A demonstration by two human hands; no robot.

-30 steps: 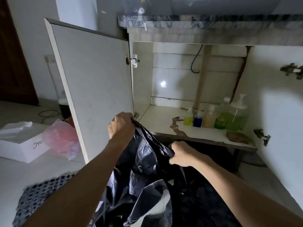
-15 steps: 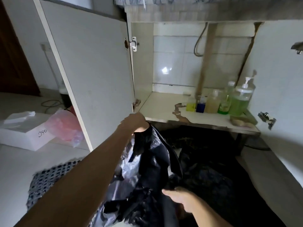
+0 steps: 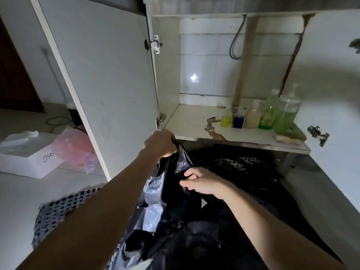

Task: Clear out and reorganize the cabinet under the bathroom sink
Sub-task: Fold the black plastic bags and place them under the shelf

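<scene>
From the head cam: the person's left hand (image 3: 160, 142) is clenched around the top edge of a crinkly black plastic trash bag (image 3: 175, 201), holding it up just in front of the cabinet's front-left corner. The right hand (image 3: 202, 182) is lower down, fingers curled and pinching a fold of the same bag. The rest of the bag slumps down between both forearms onto the floor.

The white under-sink cabinet (image 3: 194, 121) has both doors open, the left door (image 3: 101, 75) swung wide. Bottles are bunched at the back-right corner of the cabinet floor: a small yellow bottle (image 3: 226, 118), a small blue bottle (image 3: 238, 120), a beige one (image 3: 253, 117), a round green bottle (image 3: 266, 121) and a big clear pump bottle of green liquid (image 3: 288, 114), all touching or nearly so. A pinkish sponge (image 3: 286, 138) lies near the front-right edge. The cabinet floor surface is peeling around the middle of the front edge.

Off to the left on the tiled floor there's a white box (image 3: 29, 158) with a pink plastic bag (image 3: 78, 149) right beside it, and a dark woven mat (image 3: 58, 211) under the left arm.
</scene>
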